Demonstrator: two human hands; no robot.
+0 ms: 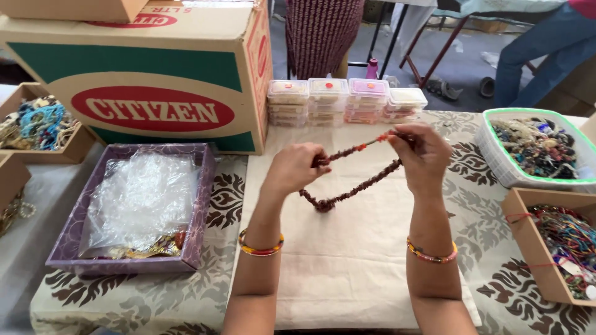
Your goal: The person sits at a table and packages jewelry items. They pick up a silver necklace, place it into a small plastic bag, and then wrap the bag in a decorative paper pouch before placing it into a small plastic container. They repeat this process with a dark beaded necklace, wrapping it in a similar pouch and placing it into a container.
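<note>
Currently both hands pinch the brown bead strand (357, 180) above the cream cloth (347, 260): left hand (295, 167), right hand (422, 149) (limp, light; grip near ends).

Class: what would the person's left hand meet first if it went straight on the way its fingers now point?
Probably the right hand: the left hand points rightward along the brown beaded necklace that both hold. Depth is uncertain.

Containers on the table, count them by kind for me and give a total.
Cardboard carton: 1
Purple tray: 1
White basket: 1
Small brown boxes: 3
Stacks of clear lidded boxes: 4
Total: 10
</note>
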